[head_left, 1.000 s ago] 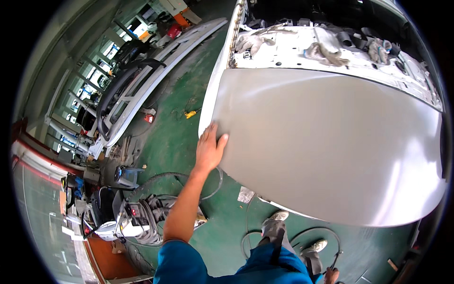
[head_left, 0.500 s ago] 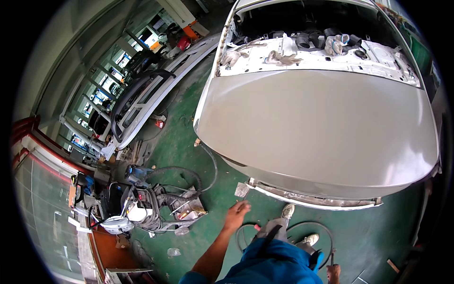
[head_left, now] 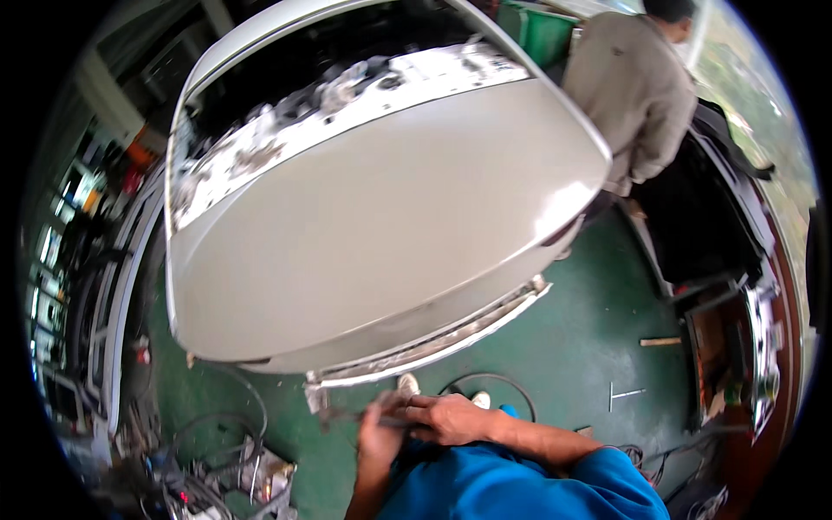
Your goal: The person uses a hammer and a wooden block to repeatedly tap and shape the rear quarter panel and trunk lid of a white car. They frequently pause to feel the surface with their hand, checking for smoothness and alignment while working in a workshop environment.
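My two hands are together in front of my blue shirt at the lower middle. My right hand (head_left: 455, 419) is closed on a dark, long tool (head_left: 395, 422), too blurred to name more exactly. My left hand (head_left: 376, 442) is closed round the same tool farther left, its fingers smeared by motion. The tool's far end sticks out past the left hand. Just beyond the hands is the grey-beige rear lid (head_left: 381, 225) of a car body, with a pale bumper bar (head_left: 433, 336) below its edge.
A dark hose (head_left: 503, 378) loops on the green floor by my shoes. A co-worker in a beige jacket (head_left: 620, 87) stands right of the car. On the floor at right lie a T-shaped metal bar (head_left: 614, 396) and a wooden strip (head_left: 660, 341). A cluttered cart (head_left: 269, 477) stands lower left.
My hands, apart before, have come together on the dark tool. The view has turned right, bringing the co-worker into sight and shifting the car leftward.
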`<state>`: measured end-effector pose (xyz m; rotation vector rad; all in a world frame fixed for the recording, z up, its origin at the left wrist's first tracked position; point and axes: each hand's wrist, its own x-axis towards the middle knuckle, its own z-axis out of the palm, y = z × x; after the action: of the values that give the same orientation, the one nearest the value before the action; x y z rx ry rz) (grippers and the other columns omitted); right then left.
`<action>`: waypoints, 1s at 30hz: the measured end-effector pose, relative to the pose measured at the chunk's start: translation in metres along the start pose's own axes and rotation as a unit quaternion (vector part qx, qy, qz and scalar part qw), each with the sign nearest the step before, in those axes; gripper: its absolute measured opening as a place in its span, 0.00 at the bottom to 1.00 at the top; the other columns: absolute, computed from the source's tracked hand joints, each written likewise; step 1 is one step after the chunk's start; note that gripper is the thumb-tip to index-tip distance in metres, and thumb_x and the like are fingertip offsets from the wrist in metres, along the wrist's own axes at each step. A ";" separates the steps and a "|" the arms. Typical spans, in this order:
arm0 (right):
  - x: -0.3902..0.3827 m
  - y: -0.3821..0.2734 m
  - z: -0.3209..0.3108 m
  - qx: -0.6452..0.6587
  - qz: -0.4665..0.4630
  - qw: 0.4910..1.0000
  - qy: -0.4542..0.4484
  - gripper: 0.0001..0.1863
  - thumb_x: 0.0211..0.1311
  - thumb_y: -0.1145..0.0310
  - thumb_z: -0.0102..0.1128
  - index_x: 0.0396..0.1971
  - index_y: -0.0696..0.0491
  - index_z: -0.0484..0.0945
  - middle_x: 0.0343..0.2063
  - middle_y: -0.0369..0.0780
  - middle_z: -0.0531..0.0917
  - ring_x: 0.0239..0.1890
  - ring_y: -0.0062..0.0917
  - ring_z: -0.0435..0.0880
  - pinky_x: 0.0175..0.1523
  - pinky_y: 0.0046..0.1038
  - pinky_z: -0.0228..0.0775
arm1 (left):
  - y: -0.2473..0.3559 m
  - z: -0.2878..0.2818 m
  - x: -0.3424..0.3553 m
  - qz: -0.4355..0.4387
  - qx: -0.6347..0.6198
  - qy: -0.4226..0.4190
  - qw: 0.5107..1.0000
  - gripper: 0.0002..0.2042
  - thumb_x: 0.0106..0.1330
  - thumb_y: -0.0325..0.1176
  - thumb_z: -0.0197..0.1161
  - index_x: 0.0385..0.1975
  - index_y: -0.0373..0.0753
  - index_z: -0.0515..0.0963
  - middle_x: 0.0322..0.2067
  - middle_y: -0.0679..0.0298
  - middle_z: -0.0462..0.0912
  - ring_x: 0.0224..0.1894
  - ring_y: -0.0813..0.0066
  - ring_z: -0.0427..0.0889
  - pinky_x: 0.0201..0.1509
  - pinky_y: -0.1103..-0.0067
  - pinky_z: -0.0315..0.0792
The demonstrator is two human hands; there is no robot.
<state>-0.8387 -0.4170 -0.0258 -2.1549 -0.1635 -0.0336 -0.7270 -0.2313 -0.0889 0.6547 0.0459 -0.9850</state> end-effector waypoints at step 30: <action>-0.160 0.558 -0.104 0.631 0.253 0.547 0.488 0.19 0.73 0.64 0.51 0.58 0.55 0.75 0.52 0.38 0.82 0.41 0.31 0.83 0.38 0.28 0.76 | 0.047 -0.186 0.000 0.139 -0.171 0.306 0.926 0.06 0.67 0.28 0.64 0.32 0.39 0.72 0.29 0.57 0.75 0.27 0.64 0.72 0.31 0.68 0.67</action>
<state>-0.9209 -0.8261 -0.4428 -0.4100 0.8580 -0.5802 -0.6433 -0.1143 -0.2162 0.6016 0.6478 -0.4505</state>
